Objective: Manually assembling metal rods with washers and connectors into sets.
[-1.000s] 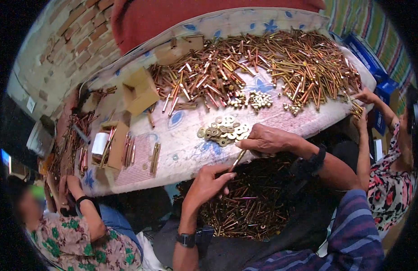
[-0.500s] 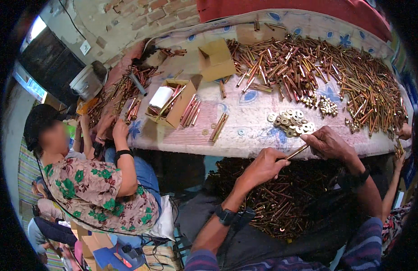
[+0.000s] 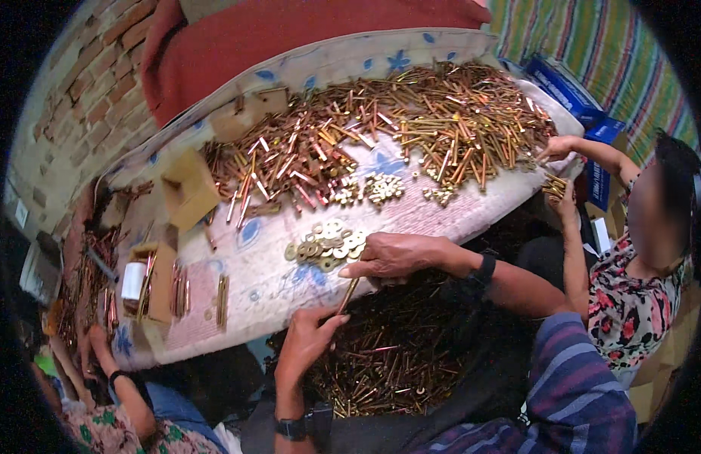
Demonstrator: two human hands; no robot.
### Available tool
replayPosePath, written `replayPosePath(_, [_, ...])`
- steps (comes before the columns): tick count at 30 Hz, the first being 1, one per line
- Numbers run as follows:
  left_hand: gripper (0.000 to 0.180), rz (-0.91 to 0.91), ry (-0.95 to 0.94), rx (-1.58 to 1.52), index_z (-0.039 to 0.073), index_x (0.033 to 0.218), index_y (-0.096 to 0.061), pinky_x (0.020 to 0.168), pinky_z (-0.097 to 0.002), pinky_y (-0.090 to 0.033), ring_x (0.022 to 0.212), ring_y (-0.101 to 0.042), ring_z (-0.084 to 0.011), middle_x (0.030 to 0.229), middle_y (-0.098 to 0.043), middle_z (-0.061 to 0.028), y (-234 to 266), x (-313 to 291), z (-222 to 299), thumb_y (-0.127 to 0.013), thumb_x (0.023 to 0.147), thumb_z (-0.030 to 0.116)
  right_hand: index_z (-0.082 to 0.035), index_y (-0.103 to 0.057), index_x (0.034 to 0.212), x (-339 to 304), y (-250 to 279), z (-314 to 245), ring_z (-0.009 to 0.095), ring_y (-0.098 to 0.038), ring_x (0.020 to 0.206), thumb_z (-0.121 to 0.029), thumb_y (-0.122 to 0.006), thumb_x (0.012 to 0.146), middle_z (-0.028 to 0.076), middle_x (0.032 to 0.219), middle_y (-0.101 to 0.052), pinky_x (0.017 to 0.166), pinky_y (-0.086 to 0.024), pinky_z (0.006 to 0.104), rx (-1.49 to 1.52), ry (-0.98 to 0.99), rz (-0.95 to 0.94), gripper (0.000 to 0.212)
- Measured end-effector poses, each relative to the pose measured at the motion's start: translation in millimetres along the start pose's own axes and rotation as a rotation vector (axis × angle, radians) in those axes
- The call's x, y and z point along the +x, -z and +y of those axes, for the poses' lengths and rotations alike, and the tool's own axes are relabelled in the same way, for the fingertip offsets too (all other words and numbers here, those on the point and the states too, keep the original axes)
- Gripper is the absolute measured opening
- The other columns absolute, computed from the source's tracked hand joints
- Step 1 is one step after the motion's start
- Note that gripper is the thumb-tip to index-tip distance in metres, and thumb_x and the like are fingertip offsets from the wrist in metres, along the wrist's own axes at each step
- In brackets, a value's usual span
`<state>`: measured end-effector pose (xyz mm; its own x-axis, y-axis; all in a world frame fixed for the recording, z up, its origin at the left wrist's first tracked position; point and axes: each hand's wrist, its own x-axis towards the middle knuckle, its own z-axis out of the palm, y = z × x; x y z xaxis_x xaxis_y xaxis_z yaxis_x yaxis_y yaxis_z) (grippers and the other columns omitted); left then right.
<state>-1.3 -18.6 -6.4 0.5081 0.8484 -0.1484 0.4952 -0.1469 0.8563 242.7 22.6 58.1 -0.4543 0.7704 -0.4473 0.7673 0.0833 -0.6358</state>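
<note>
Boxes: three open cardboard boxes [image 3: 185, 189] on the table [image 3: 456, 216]; the left one [image 3: 150, 281] holds a white roll and some brass bolts, the contents of the other two cannot be told.
Lap: a dark cloth [image 3: 411, 356] under the hands, heaped with loose bolts (too many to count).
Washers: one small pile of brass washers [image 3: 325, 246] just beside the right hand.
Table heap: one wide spread of brass and copper-coloured bolts [image 3: 411, 129], with three little clusters of nuts [image 3: 382, 187] near its front.
Held bolt: one bolt [image 3: 348, 294], long axis slanting from lower left up to upper right, at the table's near edge.
Left hand [image 3: 303, 344]: fingers pinched on the bolt's lower end.
Right hand [image 3: 396, 256]: curled loosely over the bolt's upper end, touching it.
People: two others, one at each end of the table.
</note>
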Motion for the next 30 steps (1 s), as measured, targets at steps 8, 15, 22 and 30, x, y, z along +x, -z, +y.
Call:
replayPosePath(8, [0.027,-0.035,-0.086,0.060,-0.001,0.102,-0.071,0.065,-0.0355,-0.049,0.065,-0.064,-0.0214,0.072,-0.067,-0.0205,-15.2,3.0,-17.6,-0.069,0.087,0.022,-0.002,-0.067,0.081,6.8,63.5,95.2,0.034,-0.066,0.074,-0.028,-0.059,0.087,0.018,0.080,-0.066,0.072,-0.054,0.0482,-0.340,-0.184,0.864,0.027])
replayPosePath(15, [0.042,-0.170,0.002,0.123,-0.002,0.110,-0.069,0.082,-0.0364,-0.051,0.089,-0.070,-0.0255,0.099,-0.072,-0.0205,-30.4,11.2,-14.7,-0.072,0.086,0.032,-0.001,-0.066,0.081,6.4,93.7,180.5,0.037,-0.069,0.073,-0.019,-0.063,0.079,0.022,0.081,-0.068,0.064,-0.053,0.0492,-0.736,-0.409,1.071,0.018])
replayPosePath(22, [0.058,-0.122,-0.081,0.147,-0.006,0.124,-0.059,0.098,-0.0397,-0.046,0.116,-0.061,-0.0340,0.122,-0.063,-0.0239,-34.1,11.7,-16.8,-0.072,0.086,0.035,-0.001,-0.069,0.075,10.7,109.1,184.9,0.036,-0.069,0.069,-0.009,-0.061,0.075,0.022,0.075,-0.068,0.059,-0.053,0.0455,-0.889,-0.334,1.032,0.011])
replayPosePath(30, [0.047,-0.006,-0.084,0.151,-0.004,0.119,-0.063,0.095,-0.0403,-0.048,0.108,-0.064,-0.0363,0.112,-0.067,-0.0240,-29.6,8.2,-19.7,-0.069,0.088,0.032,0.003,-0.063,0.084,12.2,100.4,173.9,0.041,-0.066,0.077,-0.016,-0.064,0.079,0.025,0.078,-0.065,0.067,-0.050,0.0516,-0.735,-0.362,1.058,0.020])
